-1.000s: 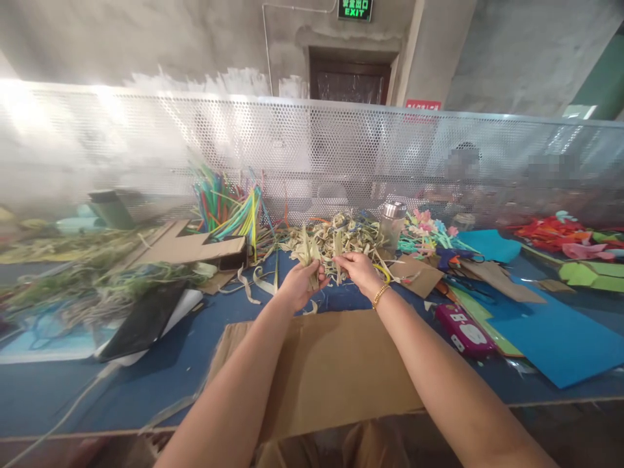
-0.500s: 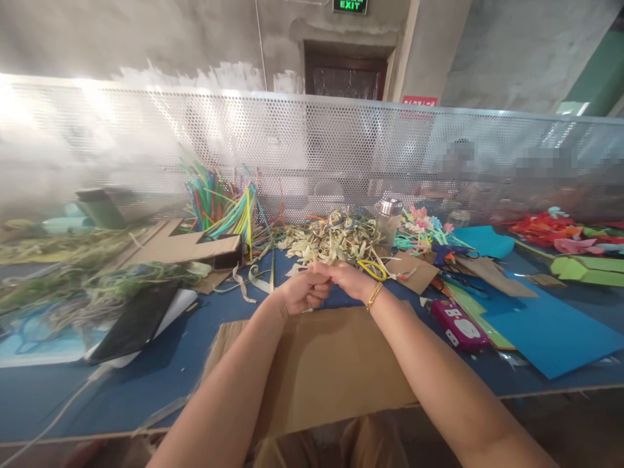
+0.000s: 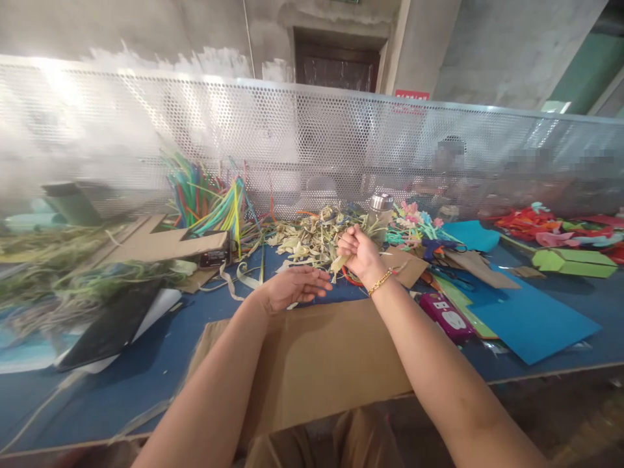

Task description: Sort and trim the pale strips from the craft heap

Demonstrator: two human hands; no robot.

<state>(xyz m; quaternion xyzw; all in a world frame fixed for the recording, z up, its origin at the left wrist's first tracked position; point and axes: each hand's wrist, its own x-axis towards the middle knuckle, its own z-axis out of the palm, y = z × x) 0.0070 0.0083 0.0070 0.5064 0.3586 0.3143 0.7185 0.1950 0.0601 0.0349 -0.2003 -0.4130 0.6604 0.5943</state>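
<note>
My right hand [image 3: 361, 253], with a gold chain bracelet at the wrist, is closed in front of the pile of pale dried strips [image 3: 302, 237]. A pale green leaf-like strip [image 3: 338, 263] hangs from its curled fingers. Lower and to the left, my left hand [image 3: 297, 287] is open, its fingers stretched out towards the strip with a small gap between. I see nothing held in it. Beneath both forearms, a sheet of brown cardboard [image 3: 331, 364] lies at the table's front edge.
Colourful pipe cleaners [image 3: 209, 201] stand at the back left, near cut cardboard [image 3: 146, 244]. A glass jar [image 3: 380, 211] is behind the pile. Rightward are a purple case [image 3: 446, 316], blue paper [image 3: 536, 318] and a green paper box [image 3: 575, 262]. A perforated metal screen [image 3: 273, 143] closes the back.
My hands were together in front of the pile and have come apart. The right rose with the strip in its fingers; the left opened and shifted left. The view tilted slightly.
</note>
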